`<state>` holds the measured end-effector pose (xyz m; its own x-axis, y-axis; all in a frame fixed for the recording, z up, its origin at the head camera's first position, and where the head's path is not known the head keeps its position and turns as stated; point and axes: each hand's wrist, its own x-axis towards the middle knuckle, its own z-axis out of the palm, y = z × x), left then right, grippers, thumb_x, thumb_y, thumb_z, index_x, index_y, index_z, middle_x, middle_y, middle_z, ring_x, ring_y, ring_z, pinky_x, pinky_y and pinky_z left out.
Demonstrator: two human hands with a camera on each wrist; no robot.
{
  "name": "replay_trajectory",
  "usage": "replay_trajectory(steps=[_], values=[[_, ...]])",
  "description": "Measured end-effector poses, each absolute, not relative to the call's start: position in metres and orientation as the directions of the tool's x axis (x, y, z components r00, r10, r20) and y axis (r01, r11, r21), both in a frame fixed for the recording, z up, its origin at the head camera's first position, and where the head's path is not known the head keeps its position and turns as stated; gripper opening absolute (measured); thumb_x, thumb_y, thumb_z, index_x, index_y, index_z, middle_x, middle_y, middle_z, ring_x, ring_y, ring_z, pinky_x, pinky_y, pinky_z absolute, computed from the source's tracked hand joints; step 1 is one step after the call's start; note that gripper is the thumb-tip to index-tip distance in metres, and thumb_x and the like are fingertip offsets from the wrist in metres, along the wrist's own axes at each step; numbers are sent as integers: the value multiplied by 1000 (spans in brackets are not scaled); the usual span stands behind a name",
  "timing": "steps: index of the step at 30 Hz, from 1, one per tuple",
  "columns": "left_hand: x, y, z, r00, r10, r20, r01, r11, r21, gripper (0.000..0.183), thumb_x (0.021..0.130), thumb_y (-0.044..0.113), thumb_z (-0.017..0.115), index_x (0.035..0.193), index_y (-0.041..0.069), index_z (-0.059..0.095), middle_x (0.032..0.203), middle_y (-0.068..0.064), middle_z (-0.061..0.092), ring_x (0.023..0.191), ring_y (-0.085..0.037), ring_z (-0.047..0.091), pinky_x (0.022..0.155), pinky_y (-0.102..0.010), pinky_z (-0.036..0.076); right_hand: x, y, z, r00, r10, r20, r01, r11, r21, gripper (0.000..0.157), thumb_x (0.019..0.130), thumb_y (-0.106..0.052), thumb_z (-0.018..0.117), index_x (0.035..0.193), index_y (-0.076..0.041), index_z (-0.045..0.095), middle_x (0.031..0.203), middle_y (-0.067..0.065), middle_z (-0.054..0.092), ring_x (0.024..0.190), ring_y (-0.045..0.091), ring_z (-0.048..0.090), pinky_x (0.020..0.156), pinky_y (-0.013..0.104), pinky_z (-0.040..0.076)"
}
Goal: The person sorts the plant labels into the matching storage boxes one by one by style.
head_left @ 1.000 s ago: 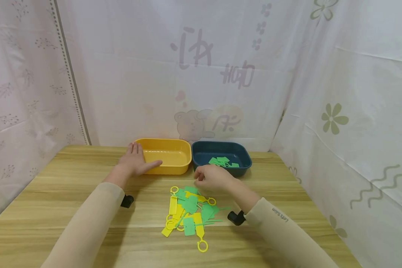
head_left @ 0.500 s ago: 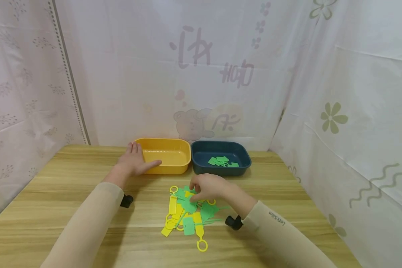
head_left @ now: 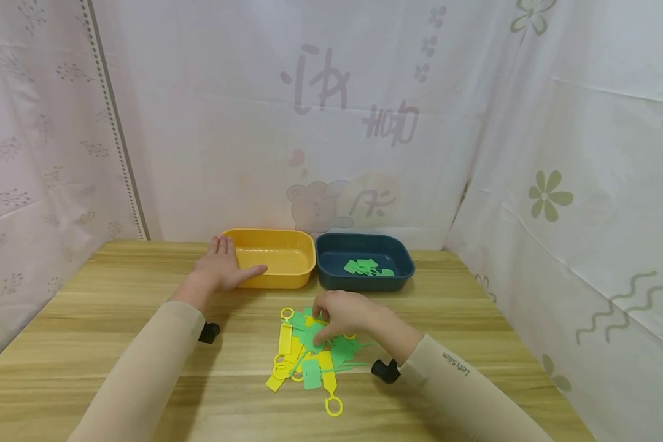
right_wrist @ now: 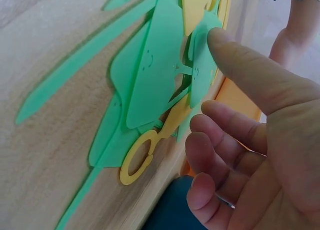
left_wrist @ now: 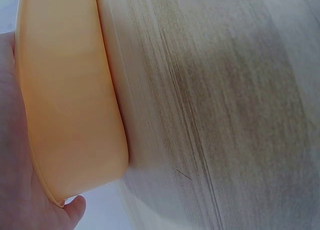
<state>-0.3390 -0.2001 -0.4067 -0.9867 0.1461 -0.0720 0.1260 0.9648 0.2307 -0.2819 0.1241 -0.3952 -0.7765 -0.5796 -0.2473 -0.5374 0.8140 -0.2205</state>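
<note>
My left hand [head_left: 217,265] rests on the left end of the yellow bin [head_left: 276,283], fingers straight and thumb spread along its front rim. In the left wrist view the hand lies along the rim of this bin [left_wrist: 70,99]. My right hand [head_left: 345,313] is over a pile of green and yellow plastic tags on the table. In the right wrist view the thumb touches a green tag [right_wrist: 202,59], while the other fingers, loosely bent, stay apart from the thumb. A yellow tag with a ring [right_wrist: 137,157] sticks out below several green tags [right_wrist: 155,64].
A dark blue bin [head_left: 364,282] stands right beside the yellow one, with several green tags [head_left: 367,264] inside. One yellow ringed tag [head_left: 329,374] lies at the near side of the pile. Patterned white curtains [head_left: 226,123] close off the back and sides of the wooden table [head_left: 116,294].
My right hand has moved from in front of the dark blue bin down and slightly left onto the pile, its thumb reaching the tags. The left hand has stayed on the yellow bin.
</note>
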Motion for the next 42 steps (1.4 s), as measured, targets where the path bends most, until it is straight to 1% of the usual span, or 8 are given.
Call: replay_trajectory(steps=[9, 18, 23, 27, 31, 35, 42], values=[[-340, -200, -408, -987, 146, -66, 128, 965, 229, 137, 96, 95, 30, 167, -18, 2, 177, -39, -4, 168, -56, -4, 138, -63, 12, -283, 126, -399, -767, -591, -248, -549, 806, -223, 44, 87, -47, 94, 117, -22, 74, 96, -10, 66, 83, 10, 61, 79, 28, 54], [-341, -200, -409, -987, 148, -68, 130, 966, 225, 139, 95, 97, 28, 167, -19, 3, 177, -40, -4, 168, -56, -3, 137, -64, 12, -284, 129, -399, -767, -596, -238, -553, 802, -226, 41, 87, -45, 93, 117, -23, 74, 94, -9, 66, 84, 10, 59, 79, 28, 53], [-342, -200, -409, -986, 147, -76, 127, 967, 221, 139, 95, 97, 27, 167, -19, 2, 177, -40, -4, 168, -57, -4, 137, -64, 12, -284, 131, -397, -766, -601, -228, -555, 797, -240, 33, 90, -39, 92, 113, -24, 74, 94, -9, 67, 84, 10, 60, 79, 29, 53], [-342, -201, -409, -986, 145, -79, 124, 967, 224, 138, 95, 97, 27, 167, -18, 1, 178, -39, -5, 168, -57, -4, 138, -64, 11, -285, 132, -394, -759, -615, -216, -570, 787, -235, 22, 93, -33, 88, 110, -26, 75, 96, -10, 69, 86, 9, 61, 81, 29, 55], [-341, -200, -408, -986, 145, -79, 124, 966, 226, 138, 95, 97, 27, 167, -18, 2, 177, -40, -5, 168, -57, -4, 137, -65, 12, -284, 133, -390, -759, -617, -207, -570, 784, -247, 12, 96, -25, 82, 107, -26, 76, 93, -11, 69, 84, 9, 62, 79, 29, 55], [-340, -200, -407, -986, 145, -80, 124, 967, 224, 139, 95, 97, 27, 167, -18, 2, 177, -40, -4, 168, -57, -4, 137, -64, 12, -285, 135, -387, -757, -620, -206, -561, 779, -282, 9, 97, -21, 79, 105, -25, 77, 91, -12, 69, 81, 11, 63, 76, 29, 57], [-341, -200, -408, -986, 148, -77, 128, 966, 224, 139, 95, 97, 27, 166, -20, 2, 177, -41, -4, 167, -58, -4, 137, -65, 13, -286, 139, -380, -750, -633, -190, -561, 762, -324, 6, 98, -21, 77, 102, -25, 76, 91, -12, 70, 83, 11, 65, 80, 29, 58]])
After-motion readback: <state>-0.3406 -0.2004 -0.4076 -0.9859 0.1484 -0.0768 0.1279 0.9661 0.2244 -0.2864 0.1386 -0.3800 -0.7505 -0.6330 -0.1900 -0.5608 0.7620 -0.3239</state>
